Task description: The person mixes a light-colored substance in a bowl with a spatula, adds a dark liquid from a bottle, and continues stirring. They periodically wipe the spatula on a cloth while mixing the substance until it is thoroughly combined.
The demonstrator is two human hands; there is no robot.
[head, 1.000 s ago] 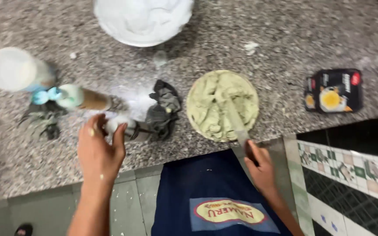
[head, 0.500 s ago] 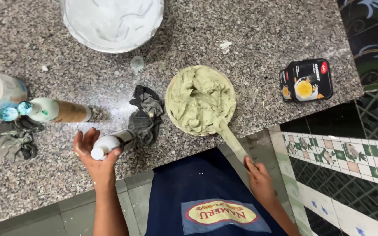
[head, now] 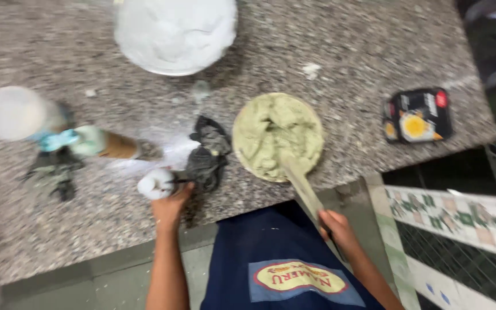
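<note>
A round bowl of pale green paste [head: 276,135] sits near the front edge of a speckled granite counter [head: 345,57]. A long wooden-looking spatula [head: 302,183] sticks out of the paste toward me, and my right hand [head: 340,232] grips its handle below the counter edge. My left hand [head: 170,204] is closed around a small white-capped object [head: 155,183] beside a crumpled dark cloth [head: 205,158]. The picture is blurred.
A large white bowl [head: 173,31] stands at the back. On the left are a white-lidded jar [head: 12,112], a lying bottle [head: 107,144] and another dark rag [head: 53,172]. A black packet [head: 417,115] lies at the right. Patterned tiles [head: 460,212] line the wall below.
My left hand lifted the white-capped object off the counter and now holds it by the dark cloth. My right hand slid down the spatula handle, away from the bowl.
</note>
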